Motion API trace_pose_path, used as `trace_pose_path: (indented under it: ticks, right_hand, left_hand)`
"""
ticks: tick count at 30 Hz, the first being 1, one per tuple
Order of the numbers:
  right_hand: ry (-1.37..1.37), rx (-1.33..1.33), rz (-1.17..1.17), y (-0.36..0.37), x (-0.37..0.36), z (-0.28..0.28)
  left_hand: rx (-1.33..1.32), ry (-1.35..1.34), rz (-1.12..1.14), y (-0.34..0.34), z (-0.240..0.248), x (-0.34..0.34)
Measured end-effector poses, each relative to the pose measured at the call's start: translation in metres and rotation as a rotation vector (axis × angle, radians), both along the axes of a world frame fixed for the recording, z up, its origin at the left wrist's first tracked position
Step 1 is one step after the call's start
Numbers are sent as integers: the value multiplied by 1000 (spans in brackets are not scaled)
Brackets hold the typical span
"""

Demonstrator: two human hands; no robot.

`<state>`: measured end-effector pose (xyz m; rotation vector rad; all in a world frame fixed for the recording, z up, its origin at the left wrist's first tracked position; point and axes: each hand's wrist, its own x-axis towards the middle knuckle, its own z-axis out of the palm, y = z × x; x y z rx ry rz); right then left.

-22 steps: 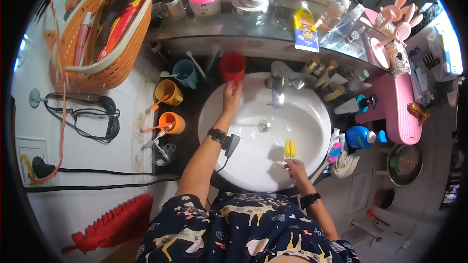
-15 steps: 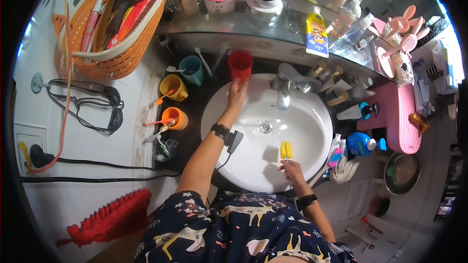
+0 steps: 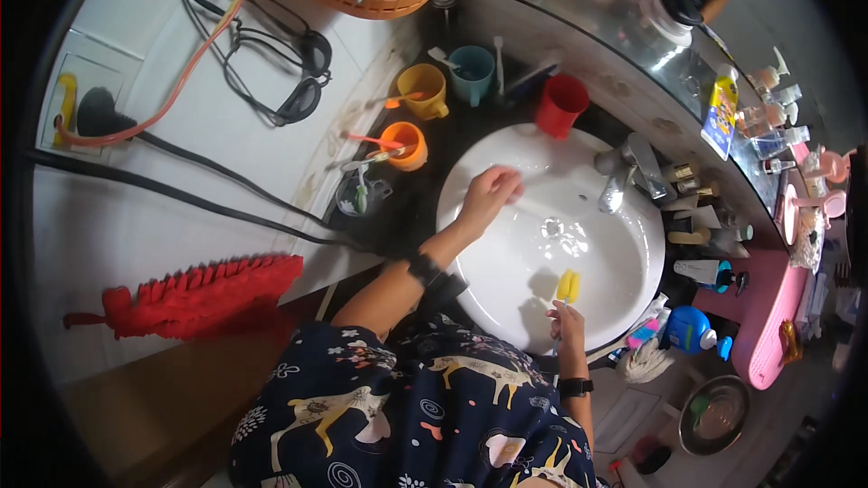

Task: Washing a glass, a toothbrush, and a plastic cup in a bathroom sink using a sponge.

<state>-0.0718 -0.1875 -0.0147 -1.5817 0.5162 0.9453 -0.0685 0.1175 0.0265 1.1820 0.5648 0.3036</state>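
Note:
My left hand (image 3: 491, 203) hangs over the left side of the white sink basin (image 3: 466, 258), palm side hidden, its fingers loosely curled and slightly blurred, with nothing visible in them. A red cup (image 3: 561, 106) stands beyond it at the basin's back rim, apart from the hand. Low over the front of the basin, my right hand (image 3: 568, 323) is closed round the thin handle of a yellow sponge brush (image 3: 568, 286). The brush's two-lobed head points up and away from me, and its shadow falls on the basin. A chrome faucet (image 3: 633, 172) rises at the back right.
Left of the basin are a yellow mug (image 3: 422, 91), a teal mug (image 3: 472, 75) and an orange cup (image 3: 406, 145) with toothbrushes. Bottles line the glass shelf (image 3: 597, 14). Goggles (image 3: 307, 54), black cables (image 3: 208, 203) and a red cloth item (image 3: 203, 296) are at left.
My left hand has let go of the red cup and drawn back toward me over the basin. The right hand keeps its hold on the brush. The whole view has turned leftward.

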Motion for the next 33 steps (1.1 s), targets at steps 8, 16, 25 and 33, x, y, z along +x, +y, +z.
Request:
trace_pose_path:
  ticks: [8, 16, 25, 33]
  right_hand:
    - [7, 9, 36, 9, 7, 3]
    - [5, -2, 77, 12, 4, 11]
    - [38, -28, 19, 2, 1, 10]
    - [48, -29, -3, 3, 1, 8]
  left_hand:
    - [117, 131, 595, 44, 29, -116]
    - [157, 85, 743, 83, 38, -137]
    - [308, 102, 638, 101, 56, -117]
    - [219, -273, 758, 103, 93, -105]
